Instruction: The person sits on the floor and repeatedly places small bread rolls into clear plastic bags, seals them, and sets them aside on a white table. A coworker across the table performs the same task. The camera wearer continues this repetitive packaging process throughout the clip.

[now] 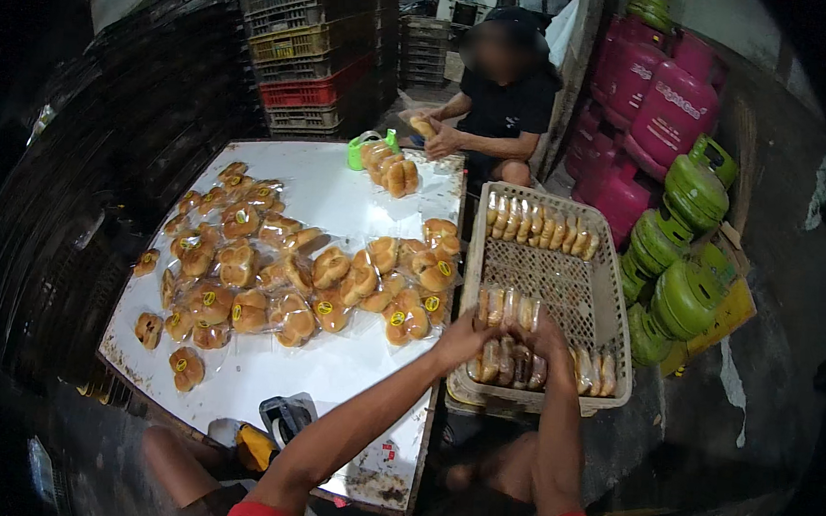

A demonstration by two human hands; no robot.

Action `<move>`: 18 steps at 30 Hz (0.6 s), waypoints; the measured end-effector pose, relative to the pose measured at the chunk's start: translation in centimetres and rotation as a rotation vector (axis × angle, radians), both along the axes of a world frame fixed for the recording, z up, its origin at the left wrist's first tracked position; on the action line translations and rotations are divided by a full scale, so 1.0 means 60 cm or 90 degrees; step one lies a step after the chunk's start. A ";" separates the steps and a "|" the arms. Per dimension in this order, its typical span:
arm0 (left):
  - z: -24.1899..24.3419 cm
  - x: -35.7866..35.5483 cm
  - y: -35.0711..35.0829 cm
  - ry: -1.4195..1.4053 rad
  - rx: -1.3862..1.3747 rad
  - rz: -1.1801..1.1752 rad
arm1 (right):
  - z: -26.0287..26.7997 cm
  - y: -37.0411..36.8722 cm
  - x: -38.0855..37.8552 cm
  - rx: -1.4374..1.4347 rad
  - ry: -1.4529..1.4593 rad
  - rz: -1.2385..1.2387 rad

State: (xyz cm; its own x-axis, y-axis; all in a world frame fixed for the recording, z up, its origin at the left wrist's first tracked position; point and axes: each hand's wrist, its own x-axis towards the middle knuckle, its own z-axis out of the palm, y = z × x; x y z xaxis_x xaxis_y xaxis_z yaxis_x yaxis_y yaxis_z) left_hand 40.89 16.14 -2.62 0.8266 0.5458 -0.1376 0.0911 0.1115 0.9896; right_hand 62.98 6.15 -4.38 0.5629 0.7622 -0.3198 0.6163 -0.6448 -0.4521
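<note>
Over the near half of a beige plastic crate (625, 328), my left hand (466, 341) and my right hand (548, 339) grip a short row of bagged buns (509, 308) from both ends. The held buns stand on edge, pressed side by side. Just below my hands, more bagged buns (506, 363) are lined up along the crate's near wall. Another row of bagged buns (539, 223) runs along its far wall, with the perforated floor visible between. My fingertips are partly hidden by the buns and the backs of my hands.
Left of the crate, a white-topped table (169, 300) carries many bagged buns (296, 315), a green tape dispenser (373, 149) and a dark dispenser (286, 420). Across it, a person (501, 100) handles a bun. Green gas cylinders (684, 296) flank the crate; stacked crates (305, 46) stand behind.
</note>
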 end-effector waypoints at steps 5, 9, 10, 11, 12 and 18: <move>-0.004 -0.230 -0.069 0.032 -0.113 -0.037 | 0.021 0.076 -0.112 0.128 -0.312 0.014; 0.016 -0.401 -0.083 0.072 -0.153 0.062 | -0.033 0.189 -0.253 0.264 -0.058 0.126; 0.018 -0.435 -0.084 0.084 -0.149 0.083 | -0.063 0.211 -0.289 0.221 -0.119 0.115; 0.020 -0.466 -0.084 0.086 -0.157 0.115 | -0.093 0.226 -0.322 0.192 -0.127 0.051; 0.020 -0.497 -0.084 0.085 -0.164 0.149 | -0.121 0.235 -0.353 0.201 -0.132 0.015; 0.026 -0.612 -0.090 0.156 -0.158 0.509 | -0.121 0.106 -0.522 0.327 0.608 0.026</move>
State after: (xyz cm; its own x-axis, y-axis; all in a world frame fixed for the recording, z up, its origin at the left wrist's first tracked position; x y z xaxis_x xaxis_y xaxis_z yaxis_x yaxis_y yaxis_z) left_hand 4.17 10.73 -1.05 0.1408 0.8803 -0.4531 0.1003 0.4426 0.8911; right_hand 31.66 12.53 -11.63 0.2223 0.9426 -0.2492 -0.1164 -0.2281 -0.9667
